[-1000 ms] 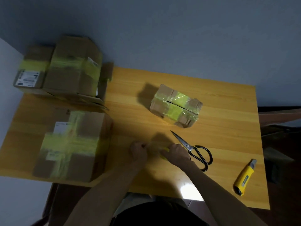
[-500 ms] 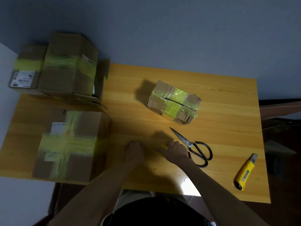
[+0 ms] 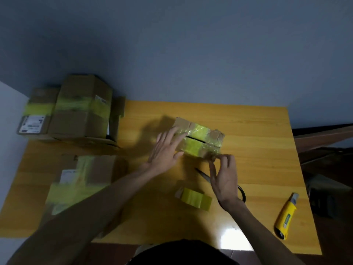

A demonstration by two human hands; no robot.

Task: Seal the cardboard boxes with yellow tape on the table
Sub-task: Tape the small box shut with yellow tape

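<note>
Head view: my left hand (image 3: 165,150) lies flat, fingers spread, on the left end of the box (image 3: 201,139) in the middle of the table (image 3: 259,150). My right hand (image 3: 225,178) pinches its near right corner. It looks light and soft, so I would hold it by the ends.

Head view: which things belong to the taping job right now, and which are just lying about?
In the job: small box; left hand flat on it; right hand pinching its near corner; yellow tape.
Lying about: scissors; utility knife; big taped box; stacked boxes.
</note>
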